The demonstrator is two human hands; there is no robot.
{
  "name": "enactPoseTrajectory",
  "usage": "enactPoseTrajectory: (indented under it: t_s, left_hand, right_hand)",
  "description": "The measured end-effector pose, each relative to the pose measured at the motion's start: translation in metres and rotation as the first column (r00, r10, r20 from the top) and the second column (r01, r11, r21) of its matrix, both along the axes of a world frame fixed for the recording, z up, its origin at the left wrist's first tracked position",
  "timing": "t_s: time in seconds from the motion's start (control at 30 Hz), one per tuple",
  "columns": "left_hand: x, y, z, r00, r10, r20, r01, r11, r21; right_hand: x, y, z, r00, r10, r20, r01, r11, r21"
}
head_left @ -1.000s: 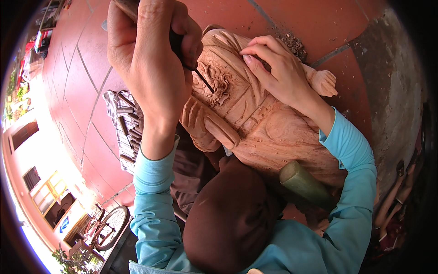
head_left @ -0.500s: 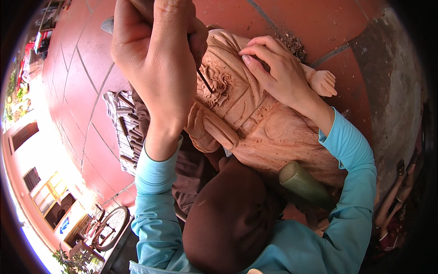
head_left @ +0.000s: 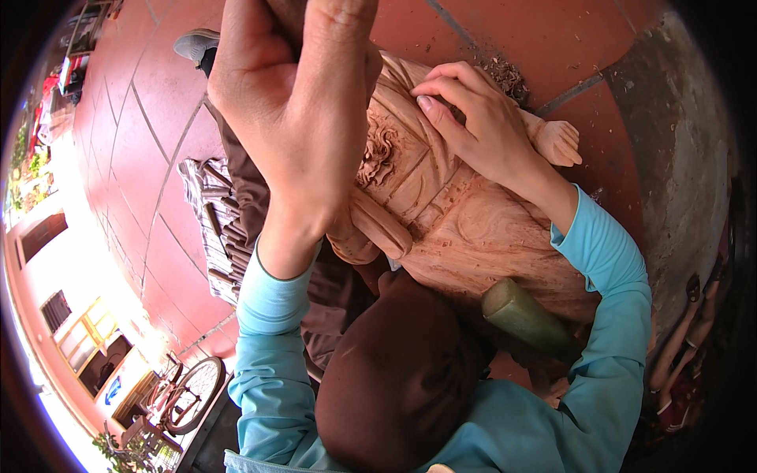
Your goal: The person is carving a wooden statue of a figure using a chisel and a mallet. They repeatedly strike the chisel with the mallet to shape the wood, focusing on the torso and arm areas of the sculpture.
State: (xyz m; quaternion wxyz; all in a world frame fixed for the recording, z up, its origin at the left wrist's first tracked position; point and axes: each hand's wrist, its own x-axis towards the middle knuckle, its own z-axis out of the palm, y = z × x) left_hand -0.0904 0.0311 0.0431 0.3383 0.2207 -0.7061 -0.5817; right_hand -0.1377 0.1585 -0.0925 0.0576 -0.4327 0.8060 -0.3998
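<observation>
A carved wooden figure (head_left: pixel 489 229) in draped robes lies across my lap, with a curly carved patch (head_left: pixel 380 156) on its chest. My left hand (head_left: pixel 303 102) is raised close to the camera, its fingers closed round the brown handle of a carving tool (head_left: pixel 285 11). The tool's blade is hidden behind that hand. On the figure's upper part rests my right hand (head_left: pixel 477 114), fingers loosely bent and apart, holding nothing. Beyond my right wrist sticks out the figure's small carved hand (head_left: pixel 558 142).
Several dark-handled tools lie on a striped cloth (head_left: pixel 199 189) at left. A green cylinder (head_left: pixel 532 322) sits against the figure's near side. Wood shavings (head_left: pixel 505 77) are heaped on the red tiles. A shoe (head_left: pixel 195 46) shows at upper left, and a bicycle (head_left: pixel 189 394) stands at lower left.
My left hand has shifted right and nearer the camera, and the tool's thin dark blade, seen at the curly carving before, is now hidden. My right hand stays put.
</observation>
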Motion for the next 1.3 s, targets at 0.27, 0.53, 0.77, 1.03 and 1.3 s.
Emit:
enactPoseTrajectory:
  t_s: [0.27, 0.53, 0.77, 1.03, 1.3]
  left_hand:
    - [0.000, 0.001, -0.003, 0.996, -0.093, -0.009, 0.093, 0.988, 0.124]
    - [0.006, -0.027, -0.039, 0.901, -0.406, -0.153, 0.416, 0.908, 0.046]
    - [0.030, -0.055, -0.022, 0.905, -0.299, -0.304, 0.370, 0.904, 0.213]
    - [0.021, -0.036, -0.017, 0.954, -0.224, -0.201, 0.256, 0.955, 0.152]
    - [0.026, -0.032, -0.022, 0.858, -0.410, -0.309, 0.485, 0.844, 0.227]
  right_hand:
    - [0.001, 0.000, 0.000, 1.000, -0.005, 0.010, 0.006, 0.999, -0.033]
    - [0.000, -0.002, -0.004, 0.999, -0.012, -0.043, 0.009, 0.998, -0.065]
    - [0.000, -0.001, 0.002, 0.999, 0.011, 0.051, -0.011, 1.000, 0.010]
    - [0.001, 0.000, 0.003, 0.999, 0.013, 0.037, -0.015, 0.999, 0.037]
    - [0.002, -0.003, -0.001, 1.000, -0.013, -0.007, 0.013, 0.999, -0.033]
